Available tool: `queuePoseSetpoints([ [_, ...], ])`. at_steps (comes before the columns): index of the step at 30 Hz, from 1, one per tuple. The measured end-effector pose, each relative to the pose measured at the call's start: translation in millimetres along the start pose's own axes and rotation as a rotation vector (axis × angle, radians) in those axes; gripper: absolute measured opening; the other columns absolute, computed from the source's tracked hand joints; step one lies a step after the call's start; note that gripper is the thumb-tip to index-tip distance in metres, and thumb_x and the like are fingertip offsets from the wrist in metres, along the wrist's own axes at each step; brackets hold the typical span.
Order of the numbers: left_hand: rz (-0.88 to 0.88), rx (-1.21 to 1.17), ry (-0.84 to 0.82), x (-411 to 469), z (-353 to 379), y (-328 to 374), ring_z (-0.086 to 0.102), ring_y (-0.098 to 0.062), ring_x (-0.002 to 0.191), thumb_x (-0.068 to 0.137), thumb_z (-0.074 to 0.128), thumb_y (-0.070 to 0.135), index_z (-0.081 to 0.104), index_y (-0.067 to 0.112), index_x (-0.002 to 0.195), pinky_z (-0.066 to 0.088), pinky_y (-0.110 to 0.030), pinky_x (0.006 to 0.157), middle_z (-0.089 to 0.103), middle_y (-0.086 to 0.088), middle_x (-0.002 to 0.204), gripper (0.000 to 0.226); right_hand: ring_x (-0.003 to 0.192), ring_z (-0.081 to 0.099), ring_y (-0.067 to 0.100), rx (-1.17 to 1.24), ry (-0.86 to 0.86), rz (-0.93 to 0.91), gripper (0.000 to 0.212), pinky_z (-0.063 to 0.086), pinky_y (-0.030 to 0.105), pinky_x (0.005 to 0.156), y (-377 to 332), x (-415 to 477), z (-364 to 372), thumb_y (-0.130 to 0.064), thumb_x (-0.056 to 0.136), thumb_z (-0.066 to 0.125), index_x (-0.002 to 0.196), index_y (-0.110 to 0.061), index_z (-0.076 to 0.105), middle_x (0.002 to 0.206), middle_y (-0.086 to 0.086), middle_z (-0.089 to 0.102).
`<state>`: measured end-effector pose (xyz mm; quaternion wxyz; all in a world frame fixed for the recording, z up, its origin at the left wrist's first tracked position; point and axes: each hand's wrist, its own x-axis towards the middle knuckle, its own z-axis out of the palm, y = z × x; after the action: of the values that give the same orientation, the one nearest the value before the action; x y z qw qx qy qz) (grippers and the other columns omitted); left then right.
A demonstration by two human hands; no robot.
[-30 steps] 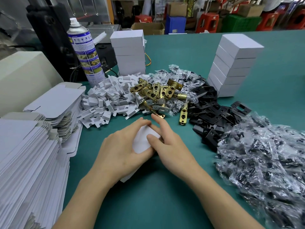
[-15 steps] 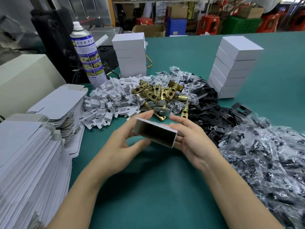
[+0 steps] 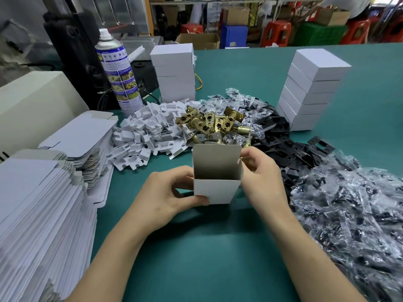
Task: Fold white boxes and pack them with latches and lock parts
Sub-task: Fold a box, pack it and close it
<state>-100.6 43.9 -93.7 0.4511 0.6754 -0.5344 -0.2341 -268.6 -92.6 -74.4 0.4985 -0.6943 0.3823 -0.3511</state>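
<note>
White box (image 3: 214, 188), sideways a moment ago, now stands mouth-up mid-frame, my left hand (image 3: 165, 192) and right hand (image 3: 261, 179) gripping it, seemingly ready for filling.

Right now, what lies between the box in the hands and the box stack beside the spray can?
A heap of brass latches and some white inserts, seen in the head view.

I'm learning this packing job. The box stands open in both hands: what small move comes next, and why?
Probably the right hand lets go and picks a brass latch from the pile just behind. The box stands upright, top open, looking empty, and the left hand steadies it.
</note>
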Motion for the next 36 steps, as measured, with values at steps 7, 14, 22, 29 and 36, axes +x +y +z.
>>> queuePoseSetpoints([
  [7,-0.082,-0.021,-0.044,0,4,-4,0.077,-0.006,0.099,0.074,0.089,0.037,0.075,0.045,0.111,0.055,-0.027,0.084,0.081,0.015,0.103,0.040,0.075,0.065,0.001,-0.029,0.024,-0.057,0.012,0.050,0.024,0.069,8,3,0,-0.021,0.098,0.065,0.089,-0.028,0.070,0.082,-0.011,0.073],
  [14,-0.076,0.006,-0.031,0,3,-2,0.074,-0.003,0.102,0.072,0.085,0.046,0.076,0.047,0.108,0.056,-0.038,0.094,0.080,0.015,0.102,0.037,0.086,0.066,0.013,-0.348,0.130,-0.130,0.008,0.056,0.043,0.084,1,24,-12,-0.023,0.094,0.065,0.100,-0.026,0.069,0.090,-0.010,0.070],
  [22,-0.075,-0.028,-0.079,-1,2,1,0.074,-0.001,0.097,0.071,0.084,0.046,0.075,0.045,0.108,0.051,-0.017,0.080,0.080,0.016,0.101,0.038,0.119,0.048,0.029,-0.939,-0.084,-0.348,0.033,0.041,0.038,0.092,-34,97,-1,-0.015,0.090,0.072,0.122,-0.021,0.067,0.120,0.007,0.059],
  [29,-0.075,-0.021,-0.084,-1,2,1,0.074,0.000,0.097,0.073,0.084,0.042,0.076,0.042,0.110,0.050,-0.021,0.080,0.080,0.017,0.101,0.038,0.112,0.050,0.029,-1.402,-0.229,-0.608,0.037,0.036,0.037,0.083,-37,131,12,-0.006,0.088,0.069,0.119,-0.027,0.068,0.112,0.005,0.060],
  [36,-0.084,0.002,-0.066,-1,2,2,0.075,-0.002,0.094,0.078,0.086,0.030,0.076,0.043,0.110,0.056,-0.029,0.086,0.080,0.016,0.099,0.036,0.107,0.056,0.024,-1.113,-0.056,-0.652,0.037,0.040,0.041,0.092,-59,140,-18,-0.043,0.084,0.080,0.113,-0.023,0.074,0.106,0.000,0.065],
])
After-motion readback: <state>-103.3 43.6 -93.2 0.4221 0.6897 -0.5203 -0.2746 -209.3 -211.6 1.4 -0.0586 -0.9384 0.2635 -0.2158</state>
